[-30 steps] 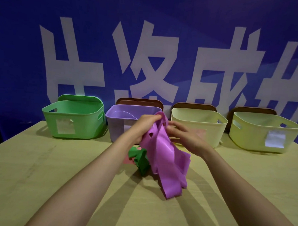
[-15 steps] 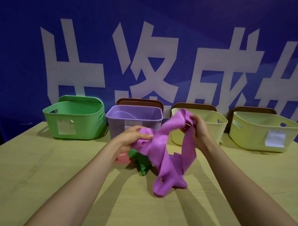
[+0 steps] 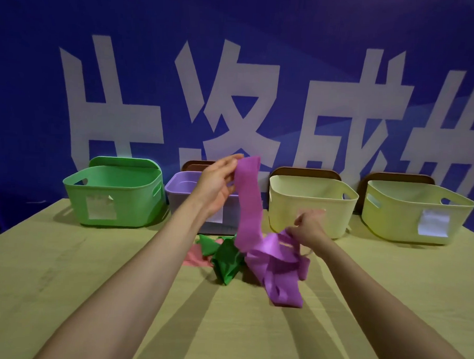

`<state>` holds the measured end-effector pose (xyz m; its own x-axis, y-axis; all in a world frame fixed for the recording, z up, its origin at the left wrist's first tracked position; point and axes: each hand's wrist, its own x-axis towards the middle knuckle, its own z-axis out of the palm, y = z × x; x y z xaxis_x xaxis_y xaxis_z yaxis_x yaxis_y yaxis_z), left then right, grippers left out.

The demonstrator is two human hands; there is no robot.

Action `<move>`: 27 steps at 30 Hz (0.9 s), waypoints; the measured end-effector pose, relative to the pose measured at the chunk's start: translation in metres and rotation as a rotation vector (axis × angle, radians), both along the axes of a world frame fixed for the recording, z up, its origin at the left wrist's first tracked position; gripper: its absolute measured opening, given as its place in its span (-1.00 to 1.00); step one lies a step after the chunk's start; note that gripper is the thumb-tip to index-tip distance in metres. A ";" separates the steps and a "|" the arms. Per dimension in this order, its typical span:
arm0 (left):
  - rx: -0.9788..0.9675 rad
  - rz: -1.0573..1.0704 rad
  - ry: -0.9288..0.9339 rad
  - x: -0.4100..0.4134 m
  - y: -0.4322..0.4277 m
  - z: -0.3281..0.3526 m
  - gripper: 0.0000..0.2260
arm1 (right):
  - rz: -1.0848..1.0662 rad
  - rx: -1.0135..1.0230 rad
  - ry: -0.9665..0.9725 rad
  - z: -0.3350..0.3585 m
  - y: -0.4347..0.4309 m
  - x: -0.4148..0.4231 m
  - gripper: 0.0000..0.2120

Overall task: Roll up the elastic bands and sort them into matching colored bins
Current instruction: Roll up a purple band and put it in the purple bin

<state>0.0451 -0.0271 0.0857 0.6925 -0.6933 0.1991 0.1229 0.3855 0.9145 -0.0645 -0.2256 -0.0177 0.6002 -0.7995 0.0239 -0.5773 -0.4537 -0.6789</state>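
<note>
a person's left hand (image 3: 216, 185), raised in front of the purple bin (image 3: 179, 189), pinches the top end of a purple elastic band (image 3: 249, 207) between thumb and fingertips. the band hangs straight down to a loose heap on the wooden table (image 3: 63, 280). the right hand (image 3: 309, 227), low and just in front of the nearer pale yellow bin (image 3: 310, 207), has its fingers curled around a lower fold of the same band (none of it rolled yet). a crumpled green band (image 3: 227, 259) lies touching the purple heap, with a pink band (image 3: 195, 259) partly under it. a green bin (image 3: 131, 202) stands at the left of the row, a second pale yellow bin (image 3: 402, 213) at the right, before a blue banner (image 3: 264, 31) with white characters.
</note>
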 end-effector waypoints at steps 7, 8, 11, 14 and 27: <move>0.002 -0.117 -0.078 -0.011 -0.013 0.016 -0.42 | 0.417 0.487 -0.551 0.038 0.051 -0.009 -0.59; -0.006 -0.114 -0.081 -0.011 -0.013 0.017 -0.39 | 0.489 0.538 -0.559 0.044 0.054 -0.010 -0.60; 0.021 -0.085 -0.132 -0.010 -0.013 0.016 -0.41 | 0.598 0.463 -0.630 0.056 0.065 -0.007 -0.80; 0.073 0.032 -0.196 -0.008 -0.010 0.010 -0.53 | 0.535 0.398 -0.804 0.067 0.069 -0.002 -0.92; 0.251 0.449 -0.830 -0.003 0.008 0.009 -0.92 | 0.535 0.081 -0.611 0.122 0.080 -0.004 -0.43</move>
<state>0.0423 -0.0196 0.0949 0.6087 -0.4884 0.6253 -0.7079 0.0216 0.7060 -0.0680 -0.1460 0.1046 0.8012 -0.4215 0.4247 0.1861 -0.4991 -0.8463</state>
